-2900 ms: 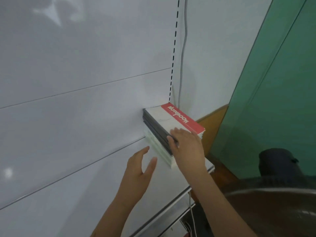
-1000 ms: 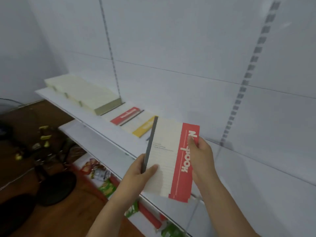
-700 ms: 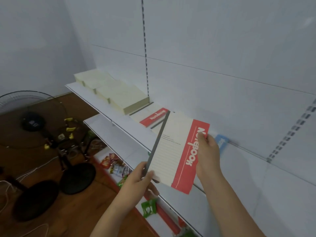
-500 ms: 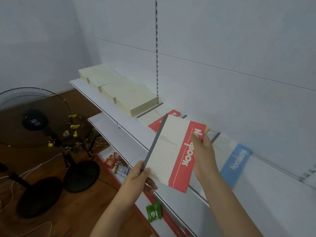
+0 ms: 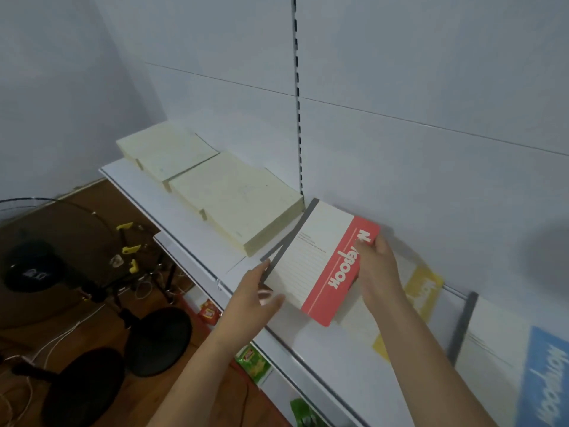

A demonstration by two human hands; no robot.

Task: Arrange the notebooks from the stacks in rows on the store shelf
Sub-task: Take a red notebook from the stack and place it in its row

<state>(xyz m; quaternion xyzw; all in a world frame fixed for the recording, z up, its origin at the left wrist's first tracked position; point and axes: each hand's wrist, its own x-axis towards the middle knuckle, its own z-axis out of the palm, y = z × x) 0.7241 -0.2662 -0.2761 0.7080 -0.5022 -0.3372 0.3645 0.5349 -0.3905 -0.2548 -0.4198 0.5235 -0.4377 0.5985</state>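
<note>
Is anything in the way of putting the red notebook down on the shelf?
Nothing visible blocks it. The red notebook, held by the left hand and right hand, hovers over the shelf, above another notebook lying flat there, between the cream stack and the yellow notebook.

Both bare forearms reach up from the bottom of the view toward the upper right. The left hand point(image 5: 257, 292) is turned thumb-up, its thumb on the dark spine edge of a red-banded notebook point(image 5: 320, 263) and its fingers seemingly curled beneath. The right hand point(image 5: 377, 272) grips the notebook's red side, thumb laid across the cover, wrist straight.
</note>
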